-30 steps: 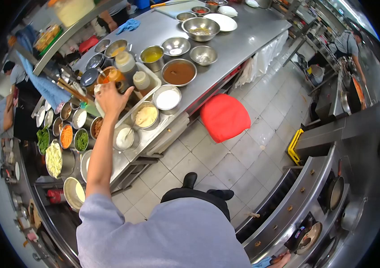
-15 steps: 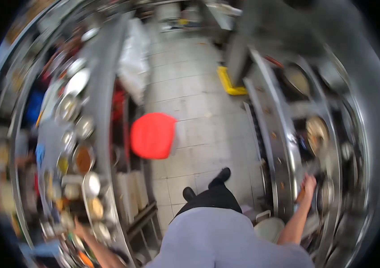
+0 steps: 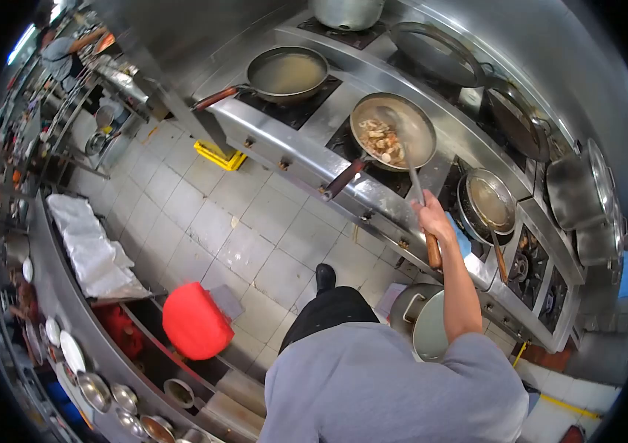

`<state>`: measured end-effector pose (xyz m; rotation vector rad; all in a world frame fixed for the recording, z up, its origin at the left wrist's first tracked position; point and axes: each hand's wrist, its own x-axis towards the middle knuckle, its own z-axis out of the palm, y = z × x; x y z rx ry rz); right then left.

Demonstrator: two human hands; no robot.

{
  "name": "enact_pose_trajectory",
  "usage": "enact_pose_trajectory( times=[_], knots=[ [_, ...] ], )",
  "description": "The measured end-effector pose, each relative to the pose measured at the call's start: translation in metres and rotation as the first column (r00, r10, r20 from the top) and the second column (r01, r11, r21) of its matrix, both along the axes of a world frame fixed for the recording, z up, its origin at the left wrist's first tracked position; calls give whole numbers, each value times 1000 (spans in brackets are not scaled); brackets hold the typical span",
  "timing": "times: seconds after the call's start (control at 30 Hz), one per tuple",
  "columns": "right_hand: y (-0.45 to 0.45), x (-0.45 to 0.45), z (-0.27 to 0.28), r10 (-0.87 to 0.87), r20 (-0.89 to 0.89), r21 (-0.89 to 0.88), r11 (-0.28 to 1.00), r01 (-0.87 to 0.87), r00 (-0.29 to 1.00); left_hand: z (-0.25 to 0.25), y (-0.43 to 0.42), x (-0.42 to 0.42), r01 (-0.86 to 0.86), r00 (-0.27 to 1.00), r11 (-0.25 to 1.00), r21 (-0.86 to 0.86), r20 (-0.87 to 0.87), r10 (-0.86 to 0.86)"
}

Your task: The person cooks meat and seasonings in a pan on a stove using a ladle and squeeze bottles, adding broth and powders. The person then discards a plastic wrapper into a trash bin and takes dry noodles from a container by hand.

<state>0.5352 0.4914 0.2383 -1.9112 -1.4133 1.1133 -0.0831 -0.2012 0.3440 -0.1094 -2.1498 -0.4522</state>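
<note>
My right hand (image 3: 431,215) is closed around a ladle (image 3: 414,173) with a metal shaft and a wooden handle. Its bowl dips into a frying pan (image 3: 434,136) on the stove, where pieces of food (image 3: 380,142) lie to one side. The pan's dark handle points toward the front edge. Just right of my hand, a round strainer (image 3: 491,199) with a wooden handle rests over another pan. My left hand is out of frame.
Another frying pan (image 3: 284,74) holds pale liquid on the stove (image 3: 306,136). Large pots (image 3: 580,188) stand at the right. A big pot (image 3: 411,310) sits by my legs. Behind is a red stool (image 3: 196,321) beside a counter with bowls. Another person (image 3: 63,55) works far left.
My view has swung to the right toward the stove. My left hand, earlier over the counter of bowls, has left the picture. The ladle in my right hand now shows clearly in the pan.
</note>
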Motion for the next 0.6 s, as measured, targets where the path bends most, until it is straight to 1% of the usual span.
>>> enact_pose_trajectory(
  times=[0.07, 0.1, 0.17, 0.2, 0.23, 0.3, 0.33, 0.37, 0.4, 0.43, 0.47, 0.5, 0.53, 0.57, 0.6],
  knots=[
    [-3, 1, 36, 150, -193, -167, 969, -184, 970, -5, 53, -24, 256, 964, 966, 32, 67, -257],
    [-9, -1, 51, 133, -197, -163, 972, -167, 971, -6, 97, -27, 360, 920, 929, 89, 130, -369],
    [-32, -3, 68, 117, -323, -244, 948, -202, 939, -20, 209, -17, 524, 762, 806, 277, 271, -589],
    [-38, -1, 66, 96, -321, -244, 953, -180, 942, -45, 249, -33, 601, 689, 704, 378, 202, -696],
    [-43, 2, 62, 105, -298, -271, 944, -190, 949, -27, 313, -3, 640, 639, 709, 295, 308, -705],
    [-47, 7, 43, 99, -270, -293, 939, -180, 958, -51, 393, -7, 749, 354, 448, 488, 276, -894],
    [-47, 9, 20, 186, -36, -68, 980, -188, 982, -64, 427, -14, 789, 267, 397, 470, 319, -909],
    [-47, 8, 9, 209, 216, 149, 959, -243, 954, -67, 468, -3, 757, 185, 368, 540, 364, -913],
    [-48, -2, 22, 142, 229, 85, 983, -165, 963, -70, 508, 10, 743, 119, 294, 601, 314, -942],
    [-48, -9, 21, 121, 229, 91, 985, -145, 966, -72, 541, 12, 826, 18, 195, 529, 322, -947],
    [-51, -14, 18, 55, 240, 112, 990, -84, 969, -58, 575, 33, 808, -133, 94, 581, 335, -933],
    [-56, -18, 14, -12, 251, 132, 991, -22, 968, -54, 606, 48, 766, -248, 50, 641, 366, -897],
    [-61, -20, 12, -33, 254, 132, 991, -1, 967, -46, 633, 61, 796, -342, -20, 605, 423, -839],
    [-63, -21, 10, -53, 104, 11, 999, 52, 993, -35, 657, 81, 757, -458, -81, 648, 439, -773],
    [-63, -24, 11, -89, -50, -111, 990, 83, 995, -39, 684, 90, 780, -498, -167, 603, 436, -750]
  ],
)
